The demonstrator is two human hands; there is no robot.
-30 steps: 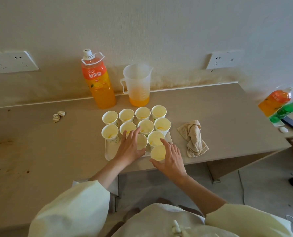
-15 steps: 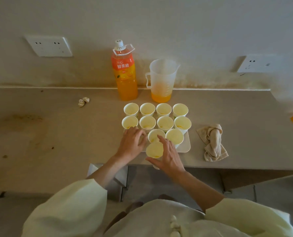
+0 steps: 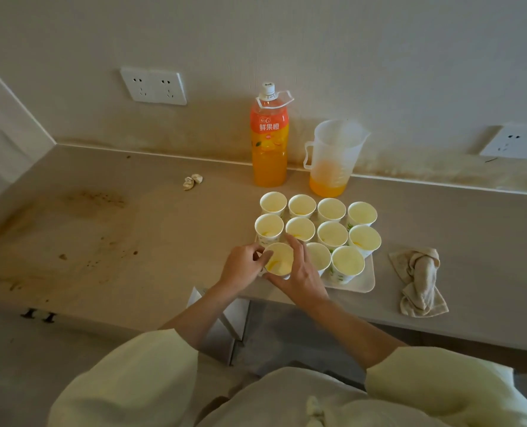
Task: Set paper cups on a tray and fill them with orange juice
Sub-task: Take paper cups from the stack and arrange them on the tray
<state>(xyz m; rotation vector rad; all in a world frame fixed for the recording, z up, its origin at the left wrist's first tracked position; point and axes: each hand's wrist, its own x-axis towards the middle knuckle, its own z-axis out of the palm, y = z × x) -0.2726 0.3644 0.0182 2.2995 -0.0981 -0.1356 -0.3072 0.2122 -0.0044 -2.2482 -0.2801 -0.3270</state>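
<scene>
White paper cup (image 3: 279, 259) between both hands: left hand (image 3: 243, 267) pinches rim, right hand (image 3: 300, 280) curls round side, at front-left corner of white rectangular tray (image 3: 362, 282). Behind on beige surface (image 3: 133, 241): orange juice bottle (image 3: 269, 149) labelled "鲜果橙", translucent jug (image 3: 333, 155) part-filled.

The left hand (image 3: 242, 268) and right hand (image 3: 303, 277) crowd the front cup (image 3: 279, 259), so its wall and the near-left corner of the tray (image 3: 364, 280) are out of sight. The right-hand wall socket (image 3: 516, 142) is sliced by the frame's edge, and the fine print on the bottle label (image 3: 269, 128) is too tiny to read.
</scene>
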